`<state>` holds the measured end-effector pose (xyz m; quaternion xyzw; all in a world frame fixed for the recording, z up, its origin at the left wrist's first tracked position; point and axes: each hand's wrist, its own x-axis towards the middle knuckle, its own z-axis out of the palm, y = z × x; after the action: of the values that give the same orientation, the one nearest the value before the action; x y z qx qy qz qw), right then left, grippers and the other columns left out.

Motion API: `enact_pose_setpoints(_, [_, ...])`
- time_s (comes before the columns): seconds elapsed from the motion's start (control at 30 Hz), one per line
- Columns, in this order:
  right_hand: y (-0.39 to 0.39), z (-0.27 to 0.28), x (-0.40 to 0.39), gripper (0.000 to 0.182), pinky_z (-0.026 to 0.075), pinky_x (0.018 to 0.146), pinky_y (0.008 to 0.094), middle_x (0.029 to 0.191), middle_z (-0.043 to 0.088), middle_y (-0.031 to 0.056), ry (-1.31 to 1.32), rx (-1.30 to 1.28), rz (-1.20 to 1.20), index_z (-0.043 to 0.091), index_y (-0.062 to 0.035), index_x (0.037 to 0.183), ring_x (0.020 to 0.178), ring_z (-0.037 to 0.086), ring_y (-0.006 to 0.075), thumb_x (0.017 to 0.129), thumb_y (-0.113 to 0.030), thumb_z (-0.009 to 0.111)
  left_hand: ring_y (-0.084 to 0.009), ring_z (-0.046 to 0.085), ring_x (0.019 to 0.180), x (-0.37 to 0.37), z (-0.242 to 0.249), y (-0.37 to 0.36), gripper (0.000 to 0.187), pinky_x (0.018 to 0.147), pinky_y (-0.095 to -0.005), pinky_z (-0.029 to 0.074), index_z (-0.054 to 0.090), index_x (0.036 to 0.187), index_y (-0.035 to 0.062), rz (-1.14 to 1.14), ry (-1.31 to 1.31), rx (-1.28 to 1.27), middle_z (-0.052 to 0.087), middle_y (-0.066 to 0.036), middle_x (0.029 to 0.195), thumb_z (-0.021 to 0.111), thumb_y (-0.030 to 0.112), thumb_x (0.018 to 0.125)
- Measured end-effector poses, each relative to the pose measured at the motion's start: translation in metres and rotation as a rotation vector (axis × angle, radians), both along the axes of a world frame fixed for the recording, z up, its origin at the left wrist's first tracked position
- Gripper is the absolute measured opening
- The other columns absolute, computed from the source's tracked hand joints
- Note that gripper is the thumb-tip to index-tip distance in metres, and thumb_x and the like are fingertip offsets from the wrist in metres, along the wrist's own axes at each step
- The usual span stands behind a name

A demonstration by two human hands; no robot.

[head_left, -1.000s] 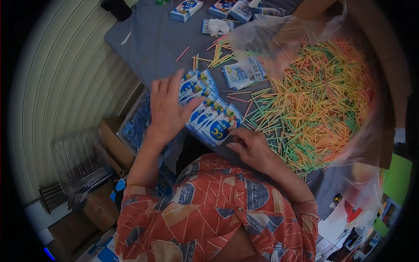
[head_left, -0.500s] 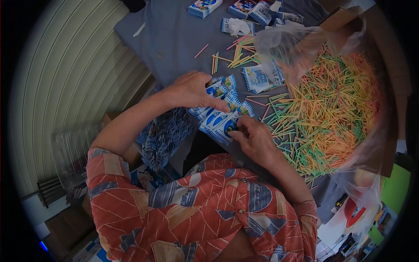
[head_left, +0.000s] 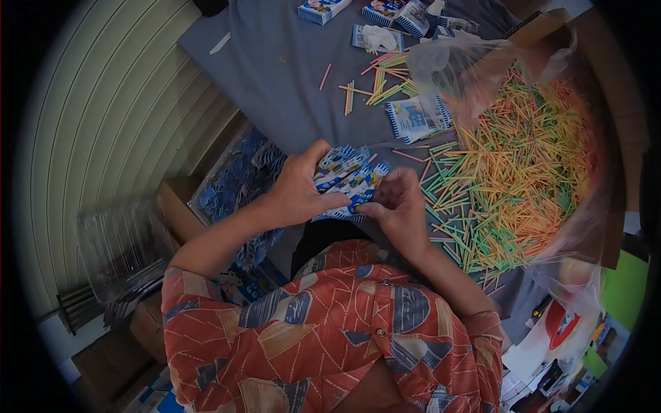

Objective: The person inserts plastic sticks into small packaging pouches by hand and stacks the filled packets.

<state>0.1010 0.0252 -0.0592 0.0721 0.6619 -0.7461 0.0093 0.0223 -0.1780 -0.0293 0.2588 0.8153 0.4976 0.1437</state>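
A fanned bundle of blue-and-white printed packets (head_left: 343, 173) is held between my two hands at the table's near edge, over my lap. My left hand (head_left: 301, 187) wraps around the bundle's left side, thumb lying across the front. On the other side my right hand (head_left: 401, 208) pinches the lower right edge with thumb and fingers. The packets overlap closely, and the fingers behind them are hidden. Just beyond my right hand, a single blue-and-white packet (head_left: 413, 118) lies flat on the grey cloth. Thin pastel sticks (head_left: 509, 186) are heaped to the right.
The sticks spill from a clear plastic bag (head_left: 465, 65) in a cardboard box (head_left: 613, 138). Loose sticks (head_left: 375, 86) lie farther back, near several packs (head_left: 323, 9) and a crumpled white tissue (head_left: 379, 38). Left of the table, a bin (head_left: 241, 175) holds many blue packets.
My left hand has come down and nearer my body, and the packets are gathered into a tighter, more upright bundle. My right hand stays at its right edge.
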Motion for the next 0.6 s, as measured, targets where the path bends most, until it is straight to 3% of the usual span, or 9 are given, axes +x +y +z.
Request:
enact_pose_setpoints(0.13, [-0.005,0.002,0.0,0.075,0.052,0.066,0.0239,0.084,0.062,0.0043,-0.14,-0.14,0.042,0.047,-0.0023,0.131,0.079,0.063,0.0102,0.066,0.01,0.082,-0.0141,0.069,0.085,0.024,-0.007,-0.022,0.052,0.073,-0.0295,0.053,0.051,0.102,0.0018,0.08,-0.134,0.222,0.069,-0.013,0.088,0.088,0.016,0.069])
enact_pose_setpoints(0.2, [-0.006,0.0,-0.003,0.087,0.052,0.078,0.0262,0.093,0.063,0.006,-0.215,-0.212,0.224,0.044,-0.0021,0.14,0.09,0.064,0.0118,0.064,0.007,0.084,-0.0109,0.067,0.085,0.032,-0.006,-0.03,0.049,0.073,-0.0282,0.052,0.052,0.101,0.0027,0.093,-0.145,0.279,0.069,-0.012,0.089,0.088,0.015,0.071])
enact_pose_setpoints(0.33, [-0.008,0.037,-0.021,0.081,0.048,0.092,0.0328,0.11,0.061,0.0116,-0.141,-0.019,0.388,0.049,-0.0014,0.133,0.106,0.061,0.0187,0.062,0.001,0.088,-0.0198,0.067,0.091,0.026,0.002,-0.036,0.049,0.079,-0.0336,0.052,0.051,0.105,0.0038,0.045,0.008,0.556,0.068,-0.016,0.101,0.087,0.013,0.073])
enact_pose_setpoints(0.4, [-0.005,0.058,-0.042,0.077,0.043,0.102,0.0382,0.127,0.055,0.0175,0.454,0.134,0.402,0.053,-0.0004,0.126,0.12,0.055,0.0269,0.06,-0.007,0.091,-0.0231,0.067,0.096,0.0,0.014,-0.031,0.05,0.082,-0.0355,0.052,0.051,0.108,0.0036,-0.012,0.133,0.649,0.067,-0.017,0.105,0.086,0.013,0.073])
enact_pose_setpoints(0.47, [0.005,0.068,-0.058,0.078,0.04,0.106,0.0419,0.136,0.049,0.0205,0.486,-0.097,0.55,0.048,-0.0024,0.129,0.133,0.046,0.0317,0.063,-0.01,0.09,-0.0295,0.062,0.108,-0.04,0.029,-0.025,0.058,0.088,-0.038,0.049,0.05,0.116,0.0031,-0.52,0.329,0.822,0.066,-0.019,0.107,0.087,0.015,0.072])
enact_pose_setpoints(0.5, [0.012,0.068,-0.065,0.08,0.04,0.108,0.0428,0.138,0.048,0.0208,0.505,-0.214,0.647,0.046,-0.0037,0.132,0.135,0.044,0.0316,0.064,-0.01,0.089,-0.0295,0.062,0.108,-0.047,0.037,-0.024,0.058,0.088,-0.038,0.049,0.05,0.116,0.0031,-0.518,0.332,0.827,0.066,-0.019,0.107,0.087,0.015,0.072])
enact_pose_setpoints(0.53, [0.005,0.074,-0.059,0.084,0.04,0.108,0.0445,0.141,0.047,0.0223,0.516,-0.32,0.53,0.043,-0.0058,0.135,0.135,0.045,0.0327,0.066,-0.011,0.089,-0.0309,0.06,0.111,-0.053,0.043,-0.022,0.065,0.09,-0.0396,0.048,0.049,0.121,0.0036,-0.478,0.381,0.689,0.066,-0.019,0.11,0.088,0.017,0.072])
enact_pose_setpoints(0.57, [0.004,0.073,-0.058,0.087,0.041,0.107,0.0441,0.142,0.046,0.0226,0.524,-0.21,0.445,0.042,-0.006,0.137,0.134,0.046,0.0331,0.065,-0.01,0.089,-0.0322,0.059,0.115,-0.057,0.047,-0.018,0.071,0.092,-0.0411,0.047,0.048,0.127,0.0042,-0.439,0.427,0.549,0.066,-0.02,0.113,0.089,0.02,0.071])
enact_pose_setpoints(0.6, [0.004,0.07,-0.058,0.089,0.042,0.107,0.0438,0.144,0.045,0.023,0.53,-0.102,0.359,0.041,-0.0062,0.139,0.133,0.046,0.0335,0.065,-0.009,0.089,-0.0328,0.057,0.12,-0.055,0.029,-0.006,0.088,0.093,-0.0423,0.046,0.041,0.137,0.0053,-0.353,0.369,0.675,0.062,-0.021,0.125,0.091,0.026,0.067])
